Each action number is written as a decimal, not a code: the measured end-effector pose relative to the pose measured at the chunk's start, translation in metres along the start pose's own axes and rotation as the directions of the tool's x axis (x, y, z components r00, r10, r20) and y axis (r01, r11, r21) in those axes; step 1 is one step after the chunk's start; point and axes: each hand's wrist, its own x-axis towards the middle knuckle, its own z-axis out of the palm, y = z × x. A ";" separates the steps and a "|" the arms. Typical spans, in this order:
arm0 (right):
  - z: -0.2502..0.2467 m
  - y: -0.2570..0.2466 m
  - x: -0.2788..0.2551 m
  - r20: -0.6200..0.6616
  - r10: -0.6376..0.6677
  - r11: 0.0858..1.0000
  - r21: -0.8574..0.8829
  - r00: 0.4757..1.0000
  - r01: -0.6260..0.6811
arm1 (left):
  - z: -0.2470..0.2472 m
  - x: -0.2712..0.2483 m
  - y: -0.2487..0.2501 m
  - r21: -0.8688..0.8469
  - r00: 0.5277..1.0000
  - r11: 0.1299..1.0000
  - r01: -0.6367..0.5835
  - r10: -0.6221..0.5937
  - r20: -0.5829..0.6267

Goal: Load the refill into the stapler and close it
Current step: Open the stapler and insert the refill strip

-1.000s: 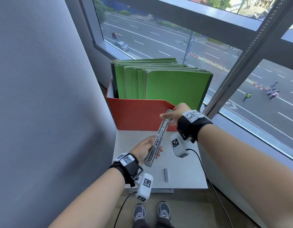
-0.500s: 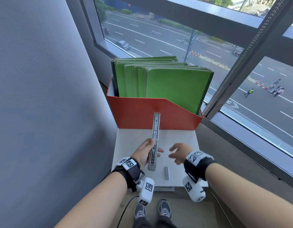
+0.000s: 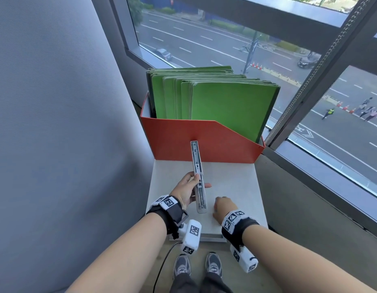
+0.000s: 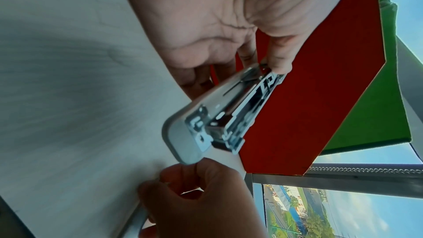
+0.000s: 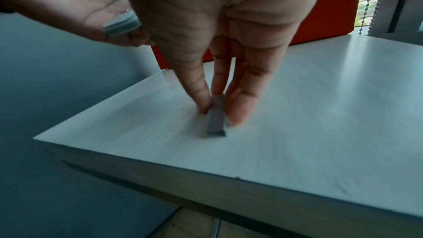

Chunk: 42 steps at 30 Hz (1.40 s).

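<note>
Fingers (image 5: 201, 97) of the right hand (image 3: 223, 207) pinch the refill (image 5: 216, 115) off the surface (image 5: 320, 106), low in the frame, while the left hand (image 3: 186, 190) grips the open stapler (image 3: 198, 178) ready for loading.

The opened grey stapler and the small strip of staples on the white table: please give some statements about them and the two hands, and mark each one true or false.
1. The left hand holds the opened grey metal stapler above the white table. True.
2. The grey strip of staples already sits inside the stapler's channel. False: it lies on the table, pinched by the right hand's fingers.
3. The right hand is empty and raised in the air. False: it is down at the table, on the staple strip.
4. The orange cardboard file box holds green folders. True.
5. The stapler lies flat on the table. False: the left hand holds it up off the surface.
</note>
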 end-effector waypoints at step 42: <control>-0.070 -0.036 -0.038 -0.344 -0.347 0.856 0.263 0.873 0.444 | 0.002 0.007 -0.001 -0.023 0.991 0.995 0.094 -0.096 -0.089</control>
